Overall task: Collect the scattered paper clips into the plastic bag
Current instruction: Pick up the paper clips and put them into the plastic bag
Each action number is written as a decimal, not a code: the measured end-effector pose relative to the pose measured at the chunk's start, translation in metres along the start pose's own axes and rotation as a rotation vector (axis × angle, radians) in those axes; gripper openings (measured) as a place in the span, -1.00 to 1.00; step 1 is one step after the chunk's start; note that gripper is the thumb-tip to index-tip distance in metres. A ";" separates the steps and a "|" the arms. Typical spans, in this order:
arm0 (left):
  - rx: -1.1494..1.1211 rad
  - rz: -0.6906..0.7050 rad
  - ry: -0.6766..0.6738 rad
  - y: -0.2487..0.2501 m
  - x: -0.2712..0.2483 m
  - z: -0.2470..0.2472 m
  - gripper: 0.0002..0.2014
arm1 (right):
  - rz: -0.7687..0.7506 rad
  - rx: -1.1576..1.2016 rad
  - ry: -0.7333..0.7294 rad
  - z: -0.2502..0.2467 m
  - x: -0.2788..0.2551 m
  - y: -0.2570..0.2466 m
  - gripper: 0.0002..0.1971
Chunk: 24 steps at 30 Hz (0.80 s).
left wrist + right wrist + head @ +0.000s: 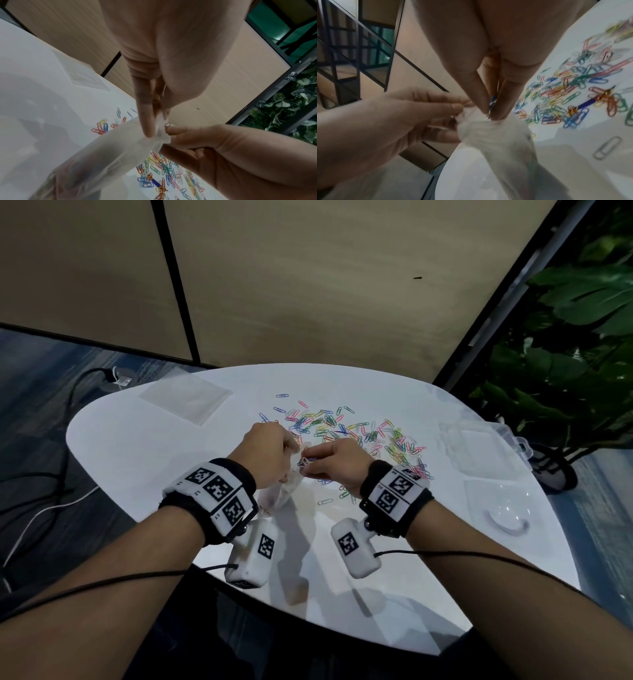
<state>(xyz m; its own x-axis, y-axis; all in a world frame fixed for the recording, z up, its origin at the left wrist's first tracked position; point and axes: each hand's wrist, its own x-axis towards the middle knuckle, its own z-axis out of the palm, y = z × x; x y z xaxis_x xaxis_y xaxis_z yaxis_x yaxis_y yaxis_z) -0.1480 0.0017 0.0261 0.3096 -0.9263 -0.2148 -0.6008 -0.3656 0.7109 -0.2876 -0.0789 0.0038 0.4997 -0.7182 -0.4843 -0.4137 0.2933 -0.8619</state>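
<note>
A clear plastic bag (279,493) hangs above the white table (137,467), its rim pinched by my left hand (270,453). In the left wrist view the bag (109,157) is held at its mouth between thumb and fingers. My right hand (334,460) pinches a few paper clips (304,462) right at the bag's mouth; the right wrist view shows blue clips (493,102) between its fingertips above the bag (496,135). A heap of coloured paper clips (359,436) lies scattered on the table beyond and to the right of both hands.
A flat clear bag (185,398) lies at the table's far left. Clear plastic boxes (479,446) and a clear lid (503,508) sit on the right. A single grey clip (324,502) lies near my right wrist. A plant (565,354) stands beyond the right edge.
</note>
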 end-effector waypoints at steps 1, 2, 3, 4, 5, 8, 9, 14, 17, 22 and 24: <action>0.000 0.006 -0.001 0.001 -0.001 0.001 -0.76 | -0.002 -0.054 0.021 0.005 0.003 0.002 -0.62; 0.002 0.014 -0.001 0.001 -0.001 0.001 -0.75 | -0.002 -0.092 0.026 0.009 0.003 0.003 -0.60; 0.004 0.018 0.001 0.002 -0.001 0.000 -0.74 | -0.001 -0.107 0.031 0.011 0.005 0.004 -0.60; 0.007 0.020 0.003 0.002 -0.002 0.000 -0.74 | -0.003 -0.121 0.038 0.014 0.006 0.003 -0.64; 0.011 0.022 0.006 0.002 -0.002 -0.001 -0.74 | -0.028 -0.164 0.050 0.015 0.008 0.003 -0.72; 0.011 0.026 0.008 0.002 -0.003 -0.002 -0.74 | -0.163 -0.547 0.017 0.012 0.002 -0.004 -0.84; 0.005 0.024 0.007 0.002 -0.003 -0.002 -0.74 | -0.193 -0.633 -0.003 0.012 -0.002 -0.007 -0.82; 0.036 -0.007 0.016 0.000 -0.001 -0.005 -0.74 | -0.240 -0.513 0.091 -0.007 -0.004 -0.018 -0.70; 0.044 -0.021 0.036 -0.005 0.000 -0.011 -0.74 | -0.159 -0.658 0.188 -0.040 0.003 -0.008 -0.87; 0.052 -0.028 0.044 -0.010 -0.001 -0.018 -0.74 | 0.308 -0.808 0.070 -0.073 0.017 0.053 0.30; 0.056 -0.039 0.053 -0.013 -0.002 -0.021 -0.74 | 0.264 -0.861 0.115 -0.066 0.022 0.073 0.41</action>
<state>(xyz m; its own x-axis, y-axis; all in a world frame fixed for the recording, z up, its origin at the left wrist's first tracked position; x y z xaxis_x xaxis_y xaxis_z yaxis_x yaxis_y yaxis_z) -0.1254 0.0105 0.0318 0.3712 -0.9057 -0.2048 -0.6276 -0.4073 0.6635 -0.3569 -0.1147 -0.0598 0.2478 -0.7668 -0.5921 -0.9530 -0.0829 -0.2915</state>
